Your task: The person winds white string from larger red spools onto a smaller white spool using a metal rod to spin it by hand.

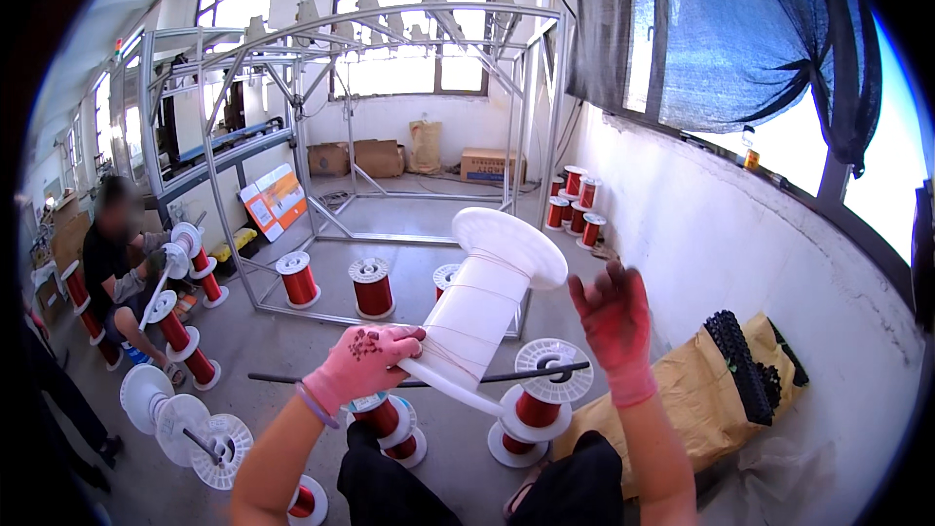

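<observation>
A large white spool (477,307) with a few turns of thin copper-coloured wire tilts in front of me, its upper flange leaning away to the right. My left hand (375,360), in a stained pink glove, grips its lower flange. My right hand (614,326), gloved in pink with dark-stained fingertips, is raised beside the upper flange, apart from it. Its fingers are spread and slightly bent, and I see nothing held in them. Beneath the spool a thin black rod (278,379) runs crosswise, over stacked spools of red wire (538,411) by my knees.
A metal frame (341,237) stands ahead, with spools of red wire (371,290) at its base. White spools (222,453) lie at lower left. A seated person (112,253) handles spools farther left. To the right are brown sacking (672,394) and a white wall (701,205).
</observation>
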### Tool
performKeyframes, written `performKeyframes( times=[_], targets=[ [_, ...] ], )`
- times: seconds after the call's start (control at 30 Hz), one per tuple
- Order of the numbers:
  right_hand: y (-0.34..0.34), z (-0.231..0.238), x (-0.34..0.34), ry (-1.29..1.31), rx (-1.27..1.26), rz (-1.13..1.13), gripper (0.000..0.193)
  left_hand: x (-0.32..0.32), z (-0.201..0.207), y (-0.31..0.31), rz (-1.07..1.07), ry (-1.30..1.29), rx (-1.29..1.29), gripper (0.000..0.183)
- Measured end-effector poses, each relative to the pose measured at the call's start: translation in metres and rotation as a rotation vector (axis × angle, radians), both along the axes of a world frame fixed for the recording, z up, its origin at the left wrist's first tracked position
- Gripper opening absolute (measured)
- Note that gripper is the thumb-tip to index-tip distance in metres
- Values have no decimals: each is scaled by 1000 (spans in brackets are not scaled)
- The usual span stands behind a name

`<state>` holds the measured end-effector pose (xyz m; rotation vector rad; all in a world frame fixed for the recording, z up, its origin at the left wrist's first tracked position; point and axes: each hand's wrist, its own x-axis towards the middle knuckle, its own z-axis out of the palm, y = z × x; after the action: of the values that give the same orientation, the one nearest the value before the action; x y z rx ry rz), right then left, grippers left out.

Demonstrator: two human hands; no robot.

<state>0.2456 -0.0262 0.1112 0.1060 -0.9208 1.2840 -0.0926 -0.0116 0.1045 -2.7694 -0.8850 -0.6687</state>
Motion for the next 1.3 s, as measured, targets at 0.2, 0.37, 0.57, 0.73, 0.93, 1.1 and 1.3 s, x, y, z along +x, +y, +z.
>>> performKeyframes(
  times=[0.2, 0.37, 0.57, 0.73, 0.93, 1.1, 1.3],
  targets=[
    [60, -58, 11, 142, -337, 59, 19, -8, -49, -11, 134, -495, 61, 28],
    [143, -17, -7, -445, -463, 184, 20, -34, -55, -28, 50, -455, 439, 26],
    [144, 137, -58, -1096, -183, 3, 28, -63, 0, -62, -59, 86, 589, 24],
    [82, 190, -100, -1714, 0, 130, 30, -50, 40, -50, -312, 539, 576, 24],
    [69, 144, -113, -1254, -175, -72, 34, 7, 57, 16, -170, 465, 295, 17],
    [54, 113, -77, -672, -185, -150, 28, 25, 78, 62, -69, 373, 144, 23],
    [60, 56, 26, 26, -244, -168, 19, 25, 38, 57, 150, -184, 28, 31]
  ],
)
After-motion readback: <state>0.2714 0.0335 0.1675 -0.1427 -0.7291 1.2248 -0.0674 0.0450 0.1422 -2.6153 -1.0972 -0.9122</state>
